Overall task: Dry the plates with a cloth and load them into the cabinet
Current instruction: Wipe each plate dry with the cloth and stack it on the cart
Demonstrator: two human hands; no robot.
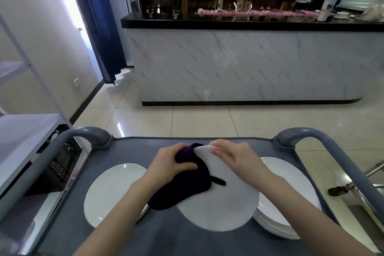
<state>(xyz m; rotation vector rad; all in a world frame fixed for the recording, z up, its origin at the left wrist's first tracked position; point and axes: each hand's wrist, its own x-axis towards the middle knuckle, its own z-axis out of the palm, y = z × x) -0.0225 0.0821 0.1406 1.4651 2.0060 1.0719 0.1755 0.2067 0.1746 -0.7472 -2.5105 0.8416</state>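
Our left hand (172, 162) curls its fingers round the cloth (187, 191) against the plate (228, 203); our right hand (234, 156) pinches its far rim.

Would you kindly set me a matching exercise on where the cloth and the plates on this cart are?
1 dark cloth
2 middle plate
3 single plate
4 plate stack

A alone on the left of the cart
B gripped by the left hand
C on the right of the cart
D held at its far rim by the right hand

Pairs: 1-B, 2-D, 3-A, 4-C
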